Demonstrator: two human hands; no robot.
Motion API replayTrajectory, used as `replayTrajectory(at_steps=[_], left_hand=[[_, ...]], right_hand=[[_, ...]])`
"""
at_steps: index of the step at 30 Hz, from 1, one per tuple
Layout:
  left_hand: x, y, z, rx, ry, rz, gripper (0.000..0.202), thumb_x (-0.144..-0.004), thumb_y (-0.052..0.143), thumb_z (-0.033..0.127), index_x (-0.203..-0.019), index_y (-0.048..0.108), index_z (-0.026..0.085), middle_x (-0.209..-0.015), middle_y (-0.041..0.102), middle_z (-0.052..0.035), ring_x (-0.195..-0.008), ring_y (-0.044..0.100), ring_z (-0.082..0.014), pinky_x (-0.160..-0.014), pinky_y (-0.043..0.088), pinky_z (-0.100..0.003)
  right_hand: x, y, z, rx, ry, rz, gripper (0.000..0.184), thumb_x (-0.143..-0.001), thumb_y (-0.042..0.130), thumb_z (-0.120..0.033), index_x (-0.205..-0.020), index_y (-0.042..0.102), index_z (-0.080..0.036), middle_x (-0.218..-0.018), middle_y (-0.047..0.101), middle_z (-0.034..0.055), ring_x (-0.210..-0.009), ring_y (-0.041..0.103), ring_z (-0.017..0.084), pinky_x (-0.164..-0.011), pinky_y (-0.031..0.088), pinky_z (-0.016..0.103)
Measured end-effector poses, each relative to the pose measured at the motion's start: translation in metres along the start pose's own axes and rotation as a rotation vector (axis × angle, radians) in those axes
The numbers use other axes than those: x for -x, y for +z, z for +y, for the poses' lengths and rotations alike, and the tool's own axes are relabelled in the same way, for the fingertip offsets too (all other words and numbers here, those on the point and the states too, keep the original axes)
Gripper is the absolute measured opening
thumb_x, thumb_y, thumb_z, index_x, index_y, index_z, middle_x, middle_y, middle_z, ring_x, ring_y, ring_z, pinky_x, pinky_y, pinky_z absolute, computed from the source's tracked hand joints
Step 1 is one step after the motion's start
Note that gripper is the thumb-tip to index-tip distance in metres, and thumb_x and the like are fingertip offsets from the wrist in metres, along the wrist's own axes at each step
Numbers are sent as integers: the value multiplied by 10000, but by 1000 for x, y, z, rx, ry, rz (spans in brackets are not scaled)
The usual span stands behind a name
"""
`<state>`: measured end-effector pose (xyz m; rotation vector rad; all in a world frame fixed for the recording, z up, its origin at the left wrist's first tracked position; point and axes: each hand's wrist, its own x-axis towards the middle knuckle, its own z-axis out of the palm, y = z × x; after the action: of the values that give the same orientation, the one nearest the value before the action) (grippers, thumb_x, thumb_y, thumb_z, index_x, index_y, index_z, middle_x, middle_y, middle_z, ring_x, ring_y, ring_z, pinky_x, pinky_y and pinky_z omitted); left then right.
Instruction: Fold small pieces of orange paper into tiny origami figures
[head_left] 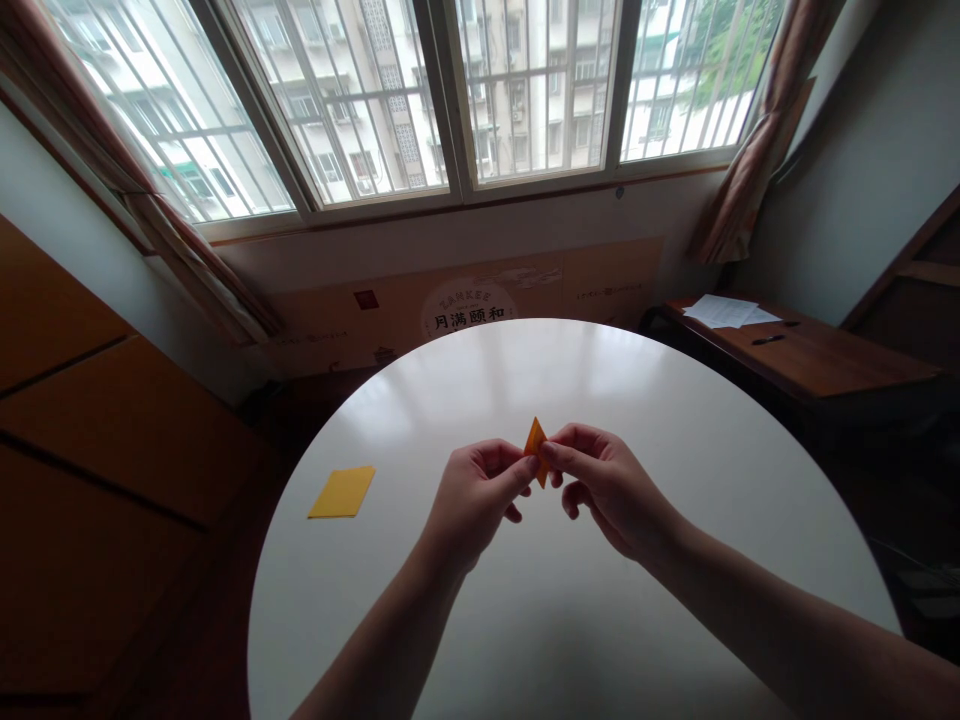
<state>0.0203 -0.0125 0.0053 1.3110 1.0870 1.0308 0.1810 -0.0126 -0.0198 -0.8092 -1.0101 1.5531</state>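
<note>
A small piece of folded orange-yellow paper (535, 438), pointed at its top and bottom, is held upright above the table between my two hands. My left hand (480, 490) pinches its left edge between thumb and forefinger. From the other side, my right hand (600, 480) grips it the same way, its lower fingers curled loosely. Both thumbs nearly meet on the paper's near face and cover part of the folds. A flat stack of yellow square paper (342, 492) lies on the table to the left, apart from my hands.
The round white table (637, 640) spans the middle of the view. Beyond it are a printed box panel (600, 270) and a barred window (525, 90). White sheets (727, 311) and a dark pen (768, 340) lie on a wooden side table (825, 355) at the right.
</note>
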Motion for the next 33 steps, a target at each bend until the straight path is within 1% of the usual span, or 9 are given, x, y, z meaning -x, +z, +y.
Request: replayTrajectory(at_steps=[6,10,13,16,20,23,26,29,33], left_hand=[[0,0,0,86,-49,-14,241,-714,774,338,-667,660,131,-609,613,-21,-570,548,-113,-419,443,-155],[-2,-1,-1,97,-55,-27,247,-716,764,341,-669,627,141,-607,600,-14,-572,542,-114,-412,435,-153],[-3,-3,-2,21,-29,-44,274,-745,737,383,-688,629,138,-622,598,-22,-578,545,-122,-411,438,-164],[-4,-5,-5,-101,54,-26,335,-815,660,453,-745,659,125,-644,600,-36,-594,554,-137,-420,460,-187],[-7,-5,-11,-169,133,7,333,-841,628,453,-747,639,133,-606,587,-20,-542,544,-129,-417,472,-203],[-7,-4,-14,-158,135,8,311,-850,611,432,-730,611,145,-589,581,-11,-531,549,-129,-413,469,-203],[-8,-4,-13,-158,127,-1,299,-853,605,424,-739,608,147,-590,579,-6,-525,548,-128,-407,465,-202],[-7,-6,-11,-173,134,-36,317,-863,601,437,-742,608,144,-595,583,-5,-508,546,-117,-412,468,-199],[-6,-8,-8,-240,145,-95,354,-874,608,464,-732,613,139,-609,596,-11,-503,547,-109,-418,475,-195]], right_hand=[[-2,-3,0,94,-27,-68,261,-789,799,-421,-830,720,-175,-714,661,25,-643,576,134,-397,422,151],[-4,-5,1,127,-29,-90,271,-792,794,-430,-854,742,-171,-719,666,34,-647,576,138,-393,422,151],[-5,-6,2,133,-30,-79,273,-783,802,-427,-836,747,-165,-707,655,31,-640,564,133,-390,417,148],[-6,-5,4,127,-24,-64,262,-776,808,-411,-800,737,-160,-682,638,19,-614,544,120,-385,407,144],[-7,-4,5,136,1,-83,257,-781,799,-397,-763,707,-157,-668,632,14,-615,546,122,-383,406,144],[-7,-4,5,159,10,-102,256,-781,795,-389,-753,690,-157,-668,633,12,-603,542,121,-381,410,149],[-6,-5,5,181,5,-121,257,-780,794,-398,-797,707,-156,-671,628,12,-612,549,127,-376,412,150],[-6,-5,4,175,13,-129,294,-783,790,-434,-829,720,-153,-688,633,22,-624,554,135,-361,401,146],[-7,-5,3,120,40,-117,313,-789,786,-457,-799,698,-156,-688,630,22,-607,540,126,-344,383,139]])
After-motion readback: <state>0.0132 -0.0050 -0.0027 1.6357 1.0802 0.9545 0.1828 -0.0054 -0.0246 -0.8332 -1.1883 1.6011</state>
